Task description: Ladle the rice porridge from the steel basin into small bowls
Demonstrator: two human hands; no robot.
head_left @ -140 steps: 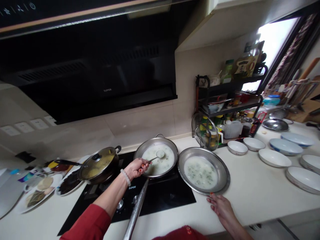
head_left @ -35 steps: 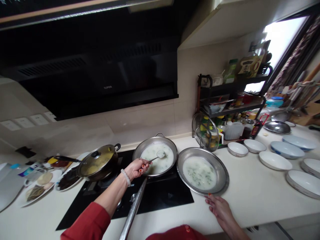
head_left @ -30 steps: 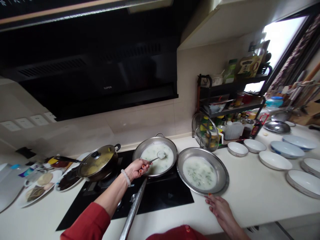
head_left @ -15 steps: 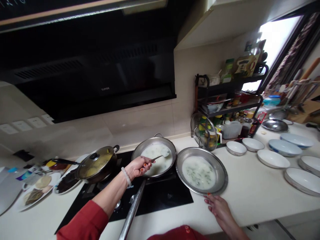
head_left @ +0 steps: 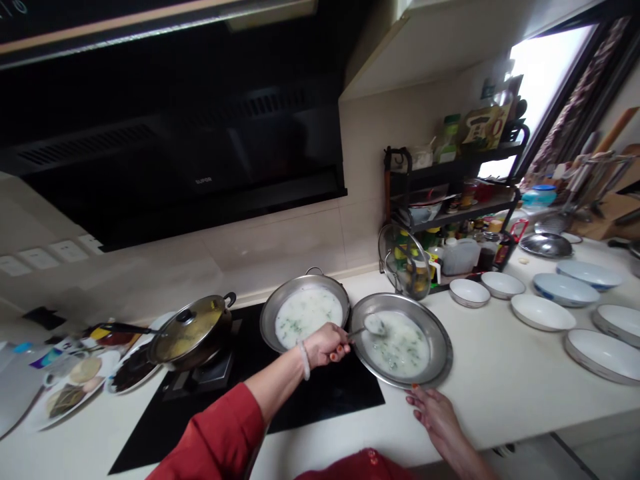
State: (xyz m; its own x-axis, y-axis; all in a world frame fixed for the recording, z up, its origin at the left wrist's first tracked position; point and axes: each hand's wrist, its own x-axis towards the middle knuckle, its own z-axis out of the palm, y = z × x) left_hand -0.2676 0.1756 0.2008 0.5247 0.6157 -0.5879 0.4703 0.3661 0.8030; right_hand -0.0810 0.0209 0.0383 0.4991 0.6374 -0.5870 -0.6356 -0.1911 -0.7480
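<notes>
Ladle (head_left: 374,325) sits w/ its bowl just over the white, green-flecked soup at the left edge of the steel basin (head_left: 442,347), handle running back & left to the left hand (head_left: 327,343), whose fingers are clamped round the handle end; bead bracelet on the wrist, red sleeve behind. Basin stands on the counter (head_left: 505,407) just right of the cooktop (head_left: 330,397), its left rim overlapping the cooktop's edge. Right hand (head_left: 435,417) lies on the counter at the basin's near rim, fingers apart & loosely flat, holding nothing; index tip right at the rim, can't tell if touching. Left of the basin, nearly rim to rim, a steel pan (head_left: 270,319) on the cooktop holds the same white soup. Further left a dark pot w/ glass lid (head_left: 190,328), then plates of food (head_left: 75,387) at the counter's far-left end. Behind the basin a glass lid (head_left: 407,263) leans upright against a black rack (head_left: 450,177) of bottles & jars. To the right, several empty white bowls (head_left: 543,312) spread along the counter. Black range hood (head_left: 175,140) hangs over the cooktop.
</notes>
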